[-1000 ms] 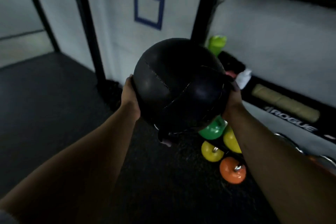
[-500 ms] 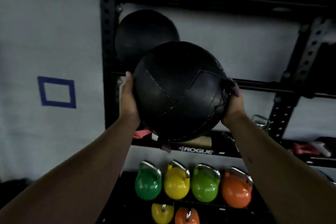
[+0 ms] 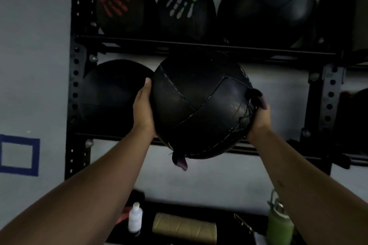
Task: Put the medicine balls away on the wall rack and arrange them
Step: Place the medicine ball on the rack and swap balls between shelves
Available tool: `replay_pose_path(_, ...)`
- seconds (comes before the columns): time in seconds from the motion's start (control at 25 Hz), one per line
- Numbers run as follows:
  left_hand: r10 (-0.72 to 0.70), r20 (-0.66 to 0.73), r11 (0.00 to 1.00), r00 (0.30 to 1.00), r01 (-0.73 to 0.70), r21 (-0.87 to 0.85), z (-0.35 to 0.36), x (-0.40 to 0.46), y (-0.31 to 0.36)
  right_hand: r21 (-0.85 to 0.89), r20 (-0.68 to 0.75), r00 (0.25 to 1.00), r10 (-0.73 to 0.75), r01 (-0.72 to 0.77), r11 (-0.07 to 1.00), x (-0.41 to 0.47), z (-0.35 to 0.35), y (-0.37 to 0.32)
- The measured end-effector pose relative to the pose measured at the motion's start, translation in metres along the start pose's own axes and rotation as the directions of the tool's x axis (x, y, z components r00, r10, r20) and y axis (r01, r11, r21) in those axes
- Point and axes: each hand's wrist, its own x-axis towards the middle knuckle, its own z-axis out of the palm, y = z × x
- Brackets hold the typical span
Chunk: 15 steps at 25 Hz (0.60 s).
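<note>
A black medicine ball (image 3: 201, 105) is clasped between left hand (image 3: 143, 109) and right hand (image 3: 258, 115), palms pressed on its sides, raised before the wall rack (image 3: 79, 85) middle shelf. A snag on the upper rail (image 3: 199, 45) just above could be risked. A shelved ball (image 3: 111, 95) sits at the left end; open room is seen rightward.
</note>
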Motion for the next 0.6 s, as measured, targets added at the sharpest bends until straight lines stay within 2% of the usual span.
replay_pose_path(0.24, 0.032, -0.069, 0.999, 0.997, -0.031, 0.020, 0.012, 0.070, -0.031, -0.056, 0.032, 0.999, 0.003, -0.001, 0.998, 0.085, -0.003, 0.018)
replay_pose_path(0.44, 0.058, -0.097, 0.991, 0.994, -0.046, 0.127, 0.015, 0.097, -0.059, -0.042, -0.075, 0.997, -0.006, 0.002, 0.999, 0.125, -0.022, 0.050)
replay_pose_path(0.6, 0.164, -0.038, 0.929, 0.986, -0.141, 0.342, 0.021, 0.122, -0.087, -0.119, -0.223, 0.972, -0.080, 0.054, 0.991, 0.155, -0.038, 0.071)
